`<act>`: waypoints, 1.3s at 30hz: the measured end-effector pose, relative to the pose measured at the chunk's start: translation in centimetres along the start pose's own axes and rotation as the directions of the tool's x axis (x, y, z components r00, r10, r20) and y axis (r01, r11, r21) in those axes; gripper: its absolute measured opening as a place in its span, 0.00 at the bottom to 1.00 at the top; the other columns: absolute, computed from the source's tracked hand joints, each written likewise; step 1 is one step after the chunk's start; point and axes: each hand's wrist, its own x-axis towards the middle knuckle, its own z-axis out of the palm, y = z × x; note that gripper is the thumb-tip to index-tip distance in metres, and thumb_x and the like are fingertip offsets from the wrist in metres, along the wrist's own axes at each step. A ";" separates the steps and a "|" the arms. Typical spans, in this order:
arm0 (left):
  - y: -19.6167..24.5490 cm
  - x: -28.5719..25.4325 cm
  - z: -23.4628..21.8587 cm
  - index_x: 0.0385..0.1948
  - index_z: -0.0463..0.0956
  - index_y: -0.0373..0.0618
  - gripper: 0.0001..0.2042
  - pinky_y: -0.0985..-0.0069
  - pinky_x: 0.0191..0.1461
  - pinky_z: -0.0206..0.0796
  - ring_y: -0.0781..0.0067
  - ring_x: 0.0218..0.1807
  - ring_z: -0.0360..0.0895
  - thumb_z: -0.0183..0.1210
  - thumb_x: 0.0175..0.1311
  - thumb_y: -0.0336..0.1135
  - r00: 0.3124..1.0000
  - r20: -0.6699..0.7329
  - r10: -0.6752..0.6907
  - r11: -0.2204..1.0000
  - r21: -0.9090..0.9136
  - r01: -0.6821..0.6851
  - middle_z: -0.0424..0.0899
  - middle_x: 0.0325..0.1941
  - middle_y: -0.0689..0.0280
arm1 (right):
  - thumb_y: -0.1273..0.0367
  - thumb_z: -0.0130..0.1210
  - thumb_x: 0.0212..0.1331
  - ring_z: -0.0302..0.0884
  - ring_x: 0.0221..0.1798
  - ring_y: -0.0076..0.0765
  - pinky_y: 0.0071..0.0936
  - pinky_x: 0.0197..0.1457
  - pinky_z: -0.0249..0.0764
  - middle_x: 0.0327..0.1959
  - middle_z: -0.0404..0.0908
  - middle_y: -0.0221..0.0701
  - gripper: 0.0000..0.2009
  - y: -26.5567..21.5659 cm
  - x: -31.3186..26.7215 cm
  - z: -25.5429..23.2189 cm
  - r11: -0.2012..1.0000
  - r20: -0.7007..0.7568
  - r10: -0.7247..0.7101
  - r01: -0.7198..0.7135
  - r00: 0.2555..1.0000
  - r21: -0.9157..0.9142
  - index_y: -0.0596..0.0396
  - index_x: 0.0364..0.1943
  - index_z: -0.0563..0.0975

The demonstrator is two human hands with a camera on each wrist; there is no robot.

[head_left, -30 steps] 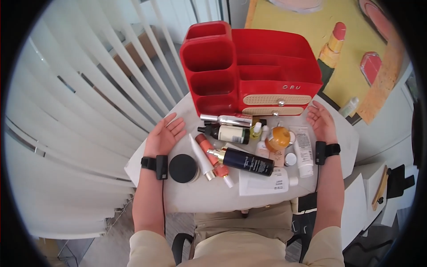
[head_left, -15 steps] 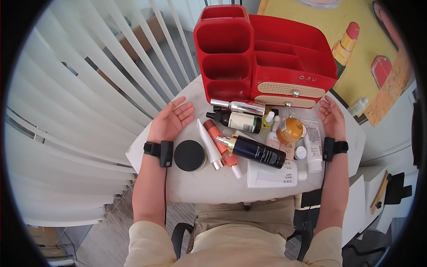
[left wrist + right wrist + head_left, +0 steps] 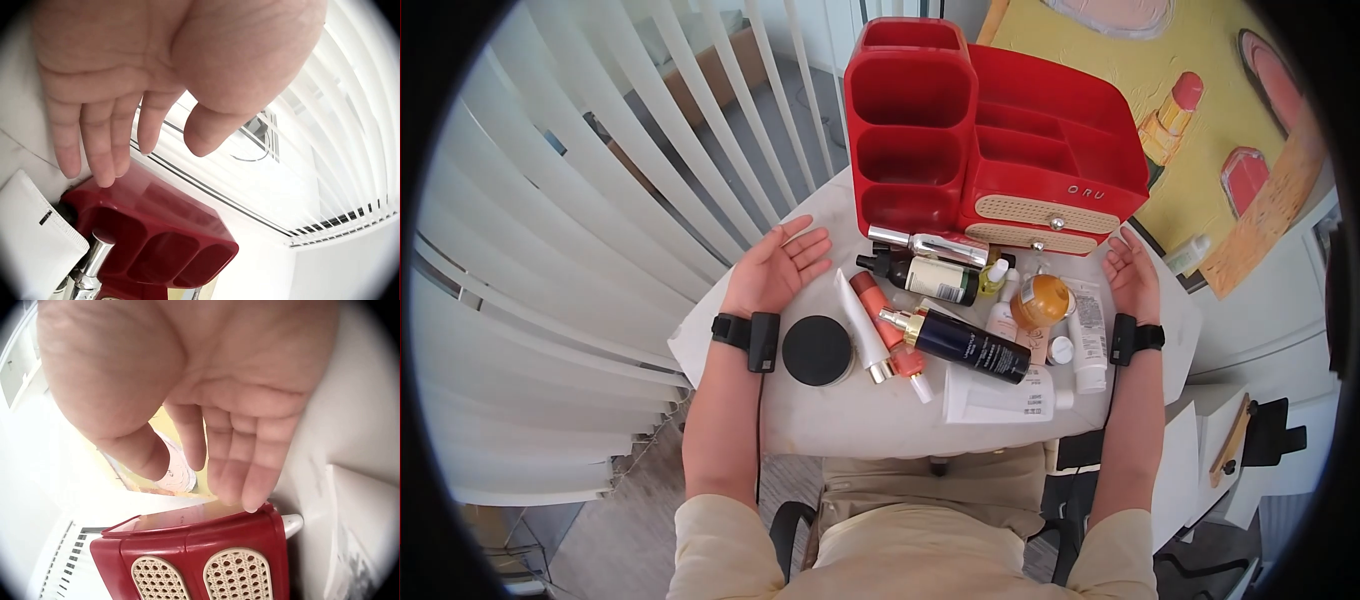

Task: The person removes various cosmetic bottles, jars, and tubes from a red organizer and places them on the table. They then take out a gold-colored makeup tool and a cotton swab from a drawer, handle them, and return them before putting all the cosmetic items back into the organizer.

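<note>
In the head view my left hand lies palm up at the table's left side, fingers loosely extended, holding nothing. Nearest to it are a black-lidded jar and a white tube. My right hand, also empty with relaxed fingers, is by the right front corner of a red cosmetics organizer, beside a white squeeze tube. Between the hands lie a navy pump bottle, a dark bottle with a pale label, a silver cylinder and a round orange bottle.
The organizer has open compartments on top and two woven-front drawers with round knobs. A flat white bottle lies near the table's front edge. Vertical blinds hang at left; a yellow painted board stands behind at right.
The head view has shifted, so the organizer and table sit higher in it than a second ago. Both hands keep about the same place and pose, and the cosmetics lie as before.
</note>
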 end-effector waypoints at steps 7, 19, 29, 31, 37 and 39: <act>0.2 0.0 -0.1 0.63 0.64 0.38 0.24 0.59 0.67 0.64 0.59 0.61 0.74 0.44 0.74 0.47 1.000 0.018 -0.012 1.000 0.026 0.012 0.76 0.59 0.53 | 0.63 0.48 0.71 0.78 0.47 0.30 0.28 0.54 0.77 0.52 0.78 0.39 0.23 -0.1 0.0 0.1 1.000 0.011 0.012 -0.013 1.000 0.010 0.62 0.64 0.66; 0.1 0.0 -0.1 0.63 0.64 0.39 0.24 0.60 0.66 0.64 0.59 0.61 0.74 0.45 0.74 0.47 1.000 0.015 -0.011 0.999 0.044 0.010 0.76 0.60 0.54 | 0.62 0.49 0.70 0.77 0.48 0.29 0.28 0.55 0.75 0.52 0.78 0.37 0.24 -0.1 -0.1 -0.1 0.999 0.026 0.009 -0.008 1.000 -0.051 0.61 0.65 0.65; 0.2 0.0 0.1 0.63 0.64 0.37 0.24 0.57 0.66 0.65 0.57 0.61 0.74 0.44 0.74 0.45 1.000 -0.023 -0.003 1.000 0.017 0.003 0.76 0.58 0.51 | 0.62 0.49 0.70 0.77 0.48 0.29 0.28 0.55 0.76 0.51 0.79 0.36 0.24 0.0 0.1 -0.2 0.998 0.009 0.014 -0.014 1.000 -0.058 0.61 0.65 0.65; 0.1 0.0 0.1 0.63 0.64 0.36 0.24 0.57 0.66 0.65 0.56 0.61 0.74 0.44 0.74 0.45 1.000 -0.021 -0.008 1.000 0.006 0.008 0.76 0.58 0.51 | 0.62 0.49 0.70 0.77 0.48 0.29 0.28 0.55 0.76 0.51 0.79 0.36 0.24 0.0 0.0 -0.2 0.998 0.015 0.009 -0.008 1.000 -0.061 0.60 0.65 0.65; 0.1 0.1 0.0 0.64 0.63 0.38 0.24 0.59 0.66 0.65 0.59 0.61 0.73 0.42 0.75 0.47 1.000 -0.004 -0.019 0.999 0.037 0.020 0.75 0.60 0.53 | 0.66 0.47 0.71 0.78 0.47 0.30 0.28 0.54 0.77 0.50 0.79 0.38 0.22 0.0 0.0 -0.2 1.000 0.024 0.008 -0.007 1.000 -0.025 0.62 0.64 0.66; 0.2 0.1 0.0 0.64 0.63 0.38 0.24 0.59 0.66 0.65 0.59 0.61 0.74 0.42 0.75 0.47 1.000 -0.009 -0.020 0.999 0.038 0.021 0.75 0.60 0.53 | 0.66 0.47 0.71 0.78 0.47 0.30 0.28 0.54 0.76 0.50 0.79 0.38 0.21 0.0 0.0 -0.1 1.000 0.021 0.006 -0.005 1.000 -0.021 0.62 0.64 0.66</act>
